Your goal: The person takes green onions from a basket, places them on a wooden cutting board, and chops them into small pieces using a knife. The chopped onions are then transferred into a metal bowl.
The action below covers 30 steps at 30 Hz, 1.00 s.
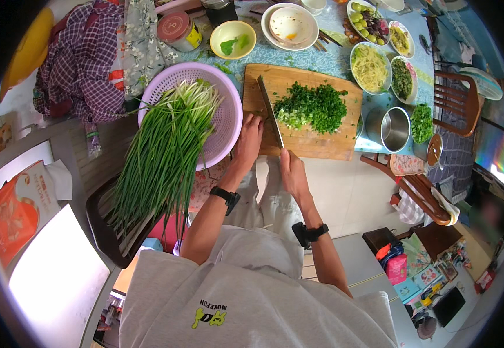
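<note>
My right hand (293,174) grips the handle of a kitchen knife (270,111), whose long blade slants away over a wooden cutting board (317,145). To the right of the blade lies a pile of chopped green garlic chives (321,104), with paler cut pieces nearest the knife. My left hand (250,135) rests at the board's left front corner, fingertips close to the blade; anything under its fingers is hidden. Left of that hand, a lilac plastic colander (226,126) carries a large bunch of long uncut garlic chives (160,161), their leaves hanging over its front rim.
Behind the board stand a yellow-rimmed bowl (233,53), stacked white bowls (293,42) and a lidded jar (179,32). A plate of pale shreds (370,67) and a steel pot (376,129) stand to the right. A dark chair (97,226) is below the colander.
</note>
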### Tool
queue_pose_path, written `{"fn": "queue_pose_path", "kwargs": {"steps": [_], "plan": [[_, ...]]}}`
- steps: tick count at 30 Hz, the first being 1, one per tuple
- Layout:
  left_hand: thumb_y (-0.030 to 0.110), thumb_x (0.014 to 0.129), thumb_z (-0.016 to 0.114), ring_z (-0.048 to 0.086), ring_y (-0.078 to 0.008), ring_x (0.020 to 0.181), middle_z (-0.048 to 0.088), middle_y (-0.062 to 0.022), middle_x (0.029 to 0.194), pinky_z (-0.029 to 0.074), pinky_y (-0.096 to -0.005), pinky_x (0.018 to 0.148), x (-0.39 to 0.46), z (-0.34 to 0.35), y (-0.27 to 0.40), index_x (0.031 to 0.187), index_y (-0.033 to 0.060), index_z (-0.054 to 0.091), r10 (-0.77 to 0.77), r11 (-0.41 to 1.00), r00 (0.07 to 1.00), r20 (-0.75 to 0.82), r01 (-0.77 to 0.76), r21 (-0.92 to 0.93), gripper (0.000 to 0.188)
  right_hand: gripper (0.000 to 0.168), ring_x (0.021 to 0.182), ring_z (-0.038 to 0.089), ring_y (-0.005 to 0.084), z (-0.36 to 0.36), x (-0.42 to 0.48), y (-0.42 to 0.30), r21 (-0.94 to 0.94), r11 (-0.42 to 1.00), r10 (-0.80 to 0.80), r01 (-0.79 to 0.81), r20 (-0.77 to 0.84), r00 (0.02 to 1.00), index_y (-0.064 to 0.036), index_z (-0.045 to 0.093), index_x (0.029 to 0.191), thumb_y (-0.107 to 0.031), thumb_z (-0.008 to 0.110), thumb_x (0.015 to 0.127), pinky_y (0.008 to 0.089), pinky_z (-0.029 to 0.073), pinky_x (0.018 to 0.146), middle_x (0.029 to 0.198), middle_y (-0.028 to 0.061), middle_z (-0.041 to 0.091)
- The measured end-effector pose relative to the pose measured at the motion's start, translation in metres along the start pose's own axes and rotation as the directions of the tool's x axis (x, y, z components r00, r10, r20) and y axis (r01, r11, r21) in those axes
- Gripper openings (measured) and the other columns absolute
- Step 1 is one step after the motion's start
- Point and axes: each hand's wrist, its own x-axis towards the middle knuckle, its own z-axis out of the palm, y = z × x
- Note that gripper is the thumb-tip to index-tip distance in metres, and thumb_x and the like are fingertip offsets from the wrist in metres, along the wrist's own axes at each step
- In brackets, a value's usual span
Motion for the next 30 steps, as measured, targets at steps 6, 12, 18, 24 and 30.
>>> {"fn": "queue_pose_path", "kwargs": {"steps": [6,12,18,24,30], "plan": [[0.006,0.097,0.063,0.064,-0.0418,0.097,0.065,-0.0191,0.107,0.051,-0.0489,0.084,-0.001,-0.003,0.001,0.109,-0.0001,0.067,0.024,1.000,0.999,-0.029,-0.023,0.017,0.015,0.058,0.060,0.050,0.0291,0.007,0.008,0.000,0.034,0.999,-0.012,0.014,-0.045,0.999,0.005,0.056,0.088,-0.043,0.036,0.113,0.0444,0.045,0.062,0.066,0.0174,0.054],[0.005,0.096,0.066,0.065,-0.0406,0.095,0.065,-0.0179,0.103,0.052,-0.0459,0.080,-0.005,0.001,0.000,0.109,-0.0011,0.067,0.032,0.999,0.995,-0.092,-0.030,0.021,0.015,0.056,0.070,0.059,0.0463,0.009,-0.007,0.002,0.004,0.999,-0.045,0.045,-0.041,0.998,0.008,0.060,0.092,-0.041,0.041,0.112,0.0509,0.046,0.067,0.074,0.0293,0.059],[0.008,0.097,0.065,0.064,-0.0395,0.096,0.066,-0.0161,0.101,0.052,-0.0454,0.082,-0.004,0.001,0.005,0.108,0.0019,0.069,-0.021,0.998,0.997,-0.069,0.016,-0.058,0.013,0.055,0.061,0.057,0.0303,0.006,0.011,-0.003,0.162,0.987,0.002,0.008,-0.057,0.998,0.006,0.059,0.088,-0.041,0.042,0.112,0.0441,0.046,0.063,0.068,0.0174,0.058],[0.006,0.098,0.065,0.066,-0.0365,0.093,0.067,-0.0144,0.104,0.052,-0.0436,0.081,-0.005,-0.001,0.007,0.112,0.0025,0.073,0.049,0.990,0.997,0.057,-0.041,-0.137,0.017,0.041,0.060,0.043,0.0100,-0.032,-0.024,0.032,0.482,0.873,0.096,-0.078,-0.012,0.995,-0.004,0.051,0.079,-0.032,0.052,0.110,0.0312,0.039,0.055,0.065,-0.0005,0.044],[0.008,0.101,0.063,0.060,-0.0363,0.116,0.052,-0.0169,0.134,0.049,-0.0452,0.096,0.000,0.004,0.035,0.138,0.0076,0.061,0.127,0.985,0.992,-0.010,-0.128,-0.114,0.037,0.042,0.062,0.036,0.0127,-0.085,-0.051,0.087,0.202,0.978,0.109,-0.044,-0.324,0.940,0.000,0.049,0.079,-0.030,0.060,0.106,0.0365,0.036,0.054,0.062,0.0047,0.042]]}}
